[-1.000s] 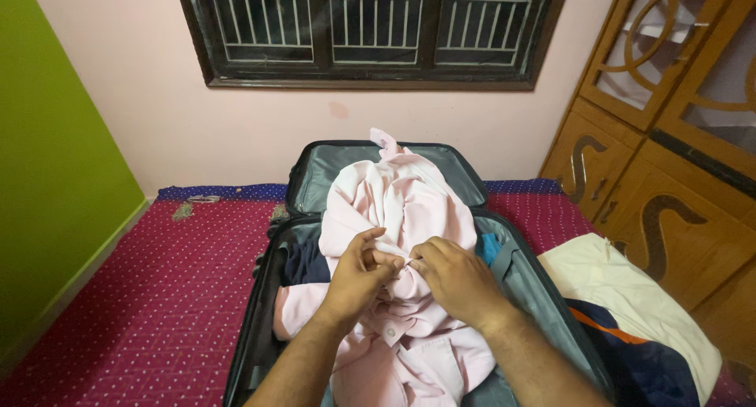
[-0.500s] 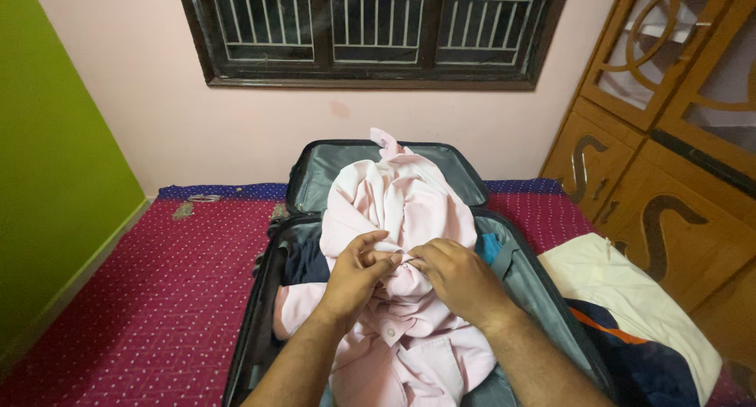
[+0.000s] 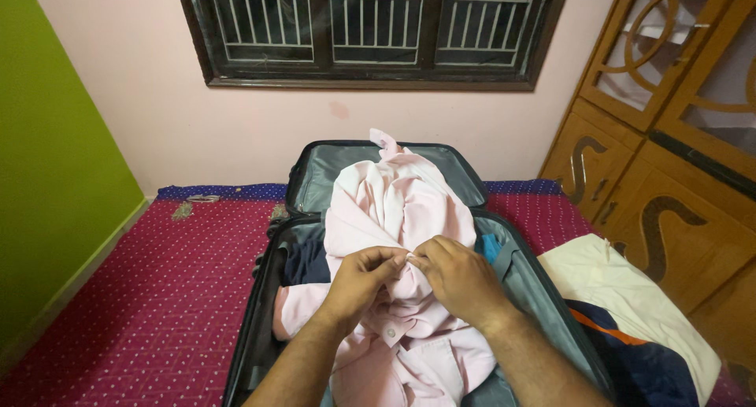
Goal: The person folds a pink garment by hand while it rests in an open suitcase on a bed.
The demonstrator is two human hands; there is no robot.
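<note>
A pale pink shirt [image 3: 394, 202] lies crumpled over an open dark grey suitcase [image 3: 315, 179] on a red dotted bedspread. My left hand [image 3: 358, 281] and my right hand [image 3: 457, 277] meet at the middle of the shirt, fingertips pinching its front placket between them. Both hands are closed on the fabric. A dark garment [image 3: 305, 264] shows inside the case to the left of the shirt, and a bit of blue cloth [image 3: 490, 248] shows to the right.
A cream cloth [image 3: 622, 297] and a navy garment with an orange stripe [image 3: 630, 356] lie on the bed at the right. A wooden wardrobe [image 3: 677, 139] stands at the right. Behind are a pink wall with a barred window [image 3: 370, 29] and a green wall [image 3: 47, 155] at left.
Both hands have stayed at the shirt's middle, with the fingers shifting slightly along the placket. The shirt and suitcase have not moved.
</note>
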